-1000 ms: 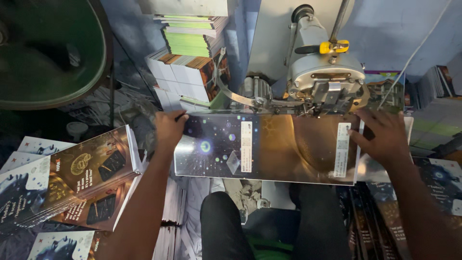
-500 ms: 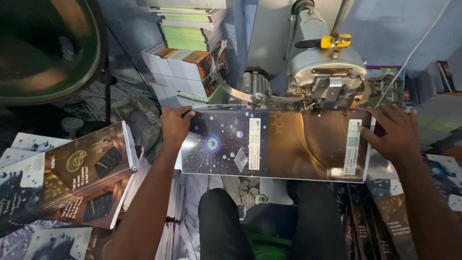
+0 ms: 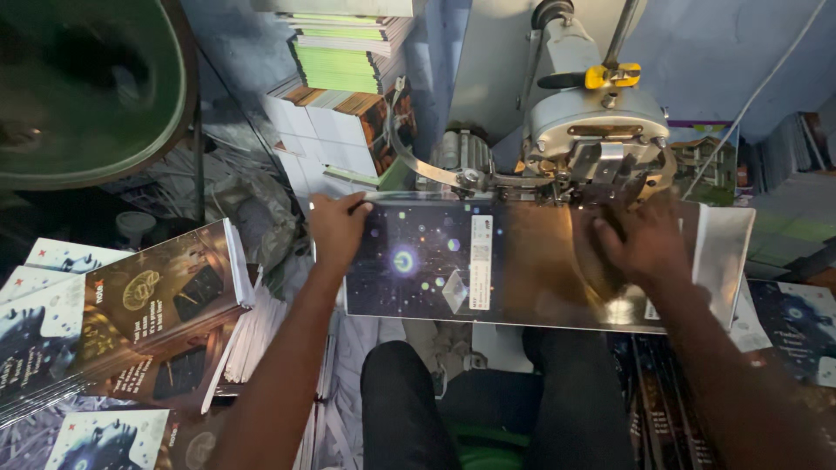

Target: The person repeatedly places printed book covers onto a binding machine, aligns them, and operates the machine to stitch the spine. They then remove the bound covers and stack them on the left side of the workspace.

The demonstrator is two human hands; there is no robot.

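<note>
At far left a pile of glossy booklets [image 3: 148, 322] lies stacked beside the person's knees. The left hand [image 3: 338, 228] grips the left edge of the open dark cover [image 3: 488, 265], its fingers [image 3: 353, 206] curled over and clamped on that edge. The cover lies flat, spread open under the head of the grey stitching machine [image 3: 592, 130]. The right hand [image 3: 640, 244] rests on the cover's right half, blurred, so whether its fingers press flat or pinch cannot be told. Judging from this, keeping the fold square under the head with fingertips well off the stitching point would serve best.
</note>
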